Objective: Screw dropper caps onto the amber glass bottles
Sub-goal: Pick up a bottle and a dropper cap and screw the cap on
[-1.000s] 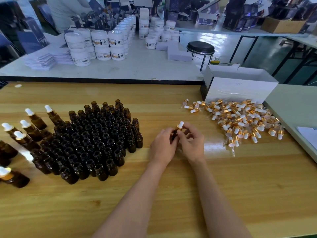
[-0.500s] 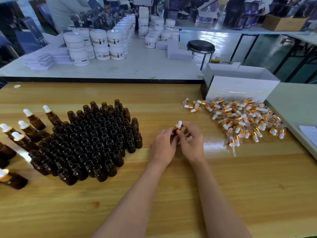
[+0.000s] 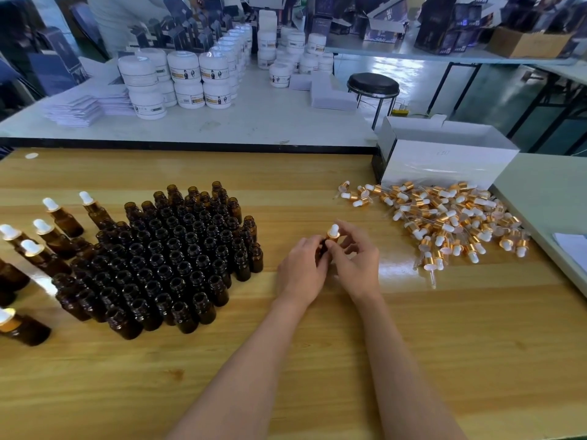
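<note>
My left hand (image 3: pixel 301 268) grips an amber bottle (image 3: pixel 323 247), mostly hidden behind its fingers, at the middle of the wooden table (image 3: pixel 317 360). My right hand (image 3: pixel 357 262) pinches the gold collar of the dropper cap (image 3: pixel 333 232) sitting on that bottle; its white bulb sticks up between both hands. A dense cluster of uncapped amber bottles (image 3: pixel 171 258) stands to the left. Several capped bottles (image 3: pixel 47 236) stand at the far left. A loose heap of gold-and-white dropper caps (image 3: pixel 444 220) lies to the right.
A white open cardboard box (image 3: pixel 444 160) stands behind the cap heap. A grey-green table (image 3: pixel 546 192) adjoins on the right with paper (image 3: pixel 571 249) on it. Behind, a white table (image 3: pixel 254 122) carries white jars (image 3: pixel 190 81) and leaflets. A black stool (image 3: pixel 373 85) stands beyond.
Both hands stay at the same spot on the bottle and cap; the right hand's fingers have shifted slightly round the cap. Nothing else on the table has moved.
</note>
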